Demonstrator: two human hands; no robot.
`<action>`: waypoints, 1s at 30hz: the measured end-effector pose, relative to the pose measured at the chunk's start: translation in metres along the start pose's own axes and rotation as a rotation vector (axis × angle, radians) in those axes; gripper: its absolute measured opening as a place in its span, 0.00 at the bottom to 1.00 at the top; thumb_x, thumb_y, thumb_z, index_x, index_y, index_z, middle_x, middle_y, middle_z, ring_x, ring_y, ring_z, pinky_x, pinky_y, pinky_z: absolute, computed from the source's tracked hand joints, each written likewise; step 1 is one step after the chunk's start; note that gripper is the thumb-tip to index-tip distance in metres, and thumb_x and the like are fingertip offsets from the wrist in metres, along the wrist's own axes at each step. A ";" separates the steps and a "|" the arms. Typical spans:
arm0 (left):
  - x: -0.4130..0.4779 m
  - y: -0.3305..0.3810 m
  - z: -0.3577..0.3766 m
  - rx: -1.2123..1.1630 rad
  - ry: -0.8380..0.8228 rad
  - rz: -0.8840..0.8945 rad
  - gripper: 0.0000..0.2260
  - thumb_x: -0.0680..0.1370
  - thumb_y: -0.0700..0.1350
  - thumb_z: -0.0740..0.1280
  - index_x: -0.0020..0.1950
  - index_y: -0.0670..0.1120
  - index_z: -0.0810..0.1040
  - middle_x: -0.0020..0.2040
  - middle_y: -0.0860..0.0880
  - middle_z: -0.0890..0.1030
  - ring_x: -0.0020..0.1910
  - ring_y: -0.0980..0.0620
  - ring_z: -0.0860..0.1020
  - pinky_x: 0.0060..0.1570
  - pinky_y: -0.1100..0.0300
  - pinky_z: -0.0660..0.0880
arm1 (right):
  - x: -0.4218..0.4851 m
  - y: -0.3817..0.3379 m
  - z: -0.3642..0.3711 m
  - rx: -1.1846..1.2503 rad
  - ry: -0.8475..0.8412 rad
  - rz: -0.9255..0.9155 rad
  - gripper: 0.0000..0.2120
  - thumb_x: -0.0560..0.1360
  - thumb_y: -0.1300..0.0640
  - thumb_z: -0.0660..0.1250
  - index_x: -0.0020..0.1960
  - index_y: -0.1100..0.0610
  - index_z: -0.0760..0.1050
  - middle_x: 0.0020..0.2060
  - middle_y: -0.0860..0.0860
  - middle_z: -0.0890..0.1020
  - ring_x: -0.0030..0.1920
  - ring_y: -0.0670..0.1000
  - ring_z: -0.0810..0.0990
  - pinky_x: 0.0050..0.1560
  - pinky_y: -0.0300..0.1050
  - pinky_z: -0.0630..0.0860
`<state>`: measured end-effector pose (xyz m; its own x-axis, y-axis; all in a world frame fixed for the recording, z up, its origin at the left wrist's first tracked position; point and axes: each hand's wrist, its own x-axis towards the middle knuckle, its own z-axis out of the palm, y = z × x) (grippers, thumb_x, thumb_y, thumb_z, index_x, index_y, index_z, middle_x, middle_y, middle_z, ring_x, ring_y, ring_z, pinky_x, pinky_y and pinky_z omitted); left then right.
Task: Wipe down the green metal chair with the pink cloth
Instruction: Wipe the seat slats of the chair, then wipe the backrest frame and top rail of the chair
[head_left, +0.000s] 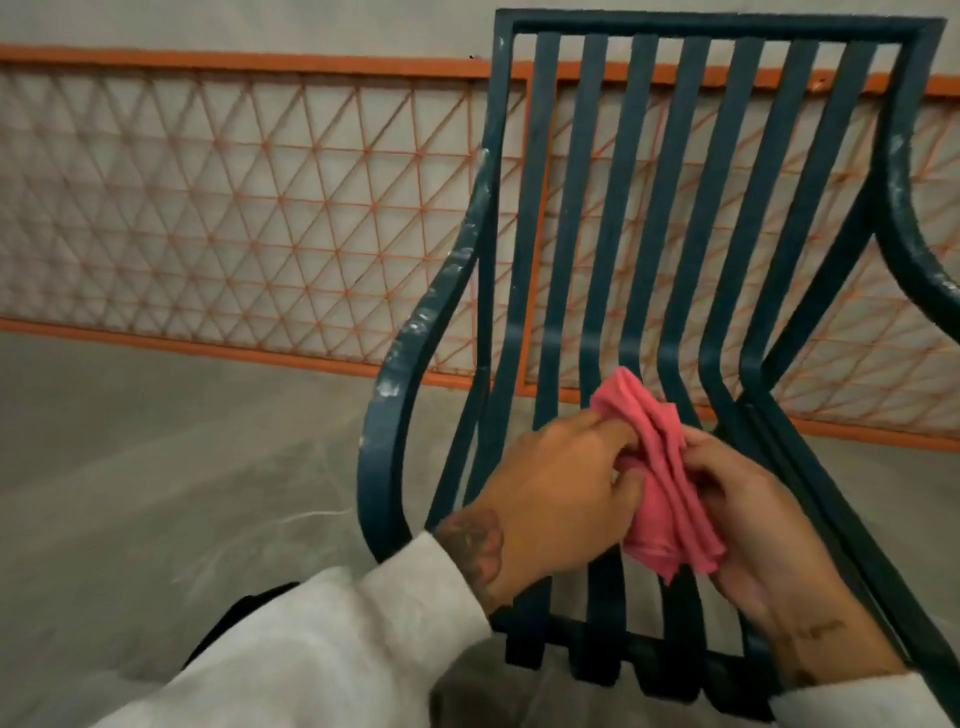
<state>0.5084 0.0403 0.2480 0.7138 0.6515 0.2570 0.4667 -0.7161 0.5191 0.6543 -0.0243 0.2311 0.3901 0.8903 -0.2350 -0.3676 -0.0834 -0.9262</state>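
White sleeves (332, 660) fill the bottom edge; right sleeve mostly cut off at the corner. Both hands over the chair (691, 218) seat slats, covering the middle ones. Cloth (660, 478) bunched between them: left hand (550, 499) pinches its left edge with fingertips, right hand (753, 525) grips under it from the right, fingers partly hidden by folds. Armrests show white scuffs; right one cut off. Behind: orange lattice railing (249, 208), grey floor, slightly blurred.
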 end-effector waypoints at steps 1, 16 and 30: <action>-0.005 0.002 -0.014 -0.008 0.028 0.004 0.11 0.81 0.49 0.64 0.61 0.49 0.78 0.56 0.53 0.79 0.54 0.54 0.76 0.56 0.52 0.76 | -0.002 -0.001 0.010 0.063 -0.048 0.022 0.14 0.79 0.59 0.59 0.58 0.57 0.82 0.53 0.59 0.84 0.55 0.58 0.83 0.60 0.56 0.75; -0.084 -0.055 -0.142 -0.255 0.488 -0.184 0.07 0.80 0.44 0.68 0.56 0.49 0.82 0.48 0.57 0.84 0.49 0.61 0.82 0.54 0.61 0.78 | -0.021 -0.033 0.105 -0.291 -0.495 -0.464 0.23 0.72 0.63 0.68 0.66 0.51 0.76 0.58 0.47 0.83 0.58 0.48 0.82 0.51 0.38 0.79; -0.120 -0.126 -0.085 -1.166 0.156 -0.564 0.14 0.80 0.32 0.58 0.57 0.37 0.82 0.54 0.36 0.84 0.51 0.43 0.83 0.54 0.53 0.80 | -0.028 0.045 0.144 -1.572 -0.438 -1.484 0.20 0.68 0.60 0.69 0.60 0.53 0.80 0.61 0.48 0.80 0.42 0.53 0.71 0.36 0.45 0.74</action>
<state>0.3197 0.0739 0.2215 0.4650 0.8675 -0.1769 -0.1004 0.2502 0.9630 0.5056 0.0110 0.2386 -0.5789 0.6326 0.5144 0.7992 0.5652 0.2042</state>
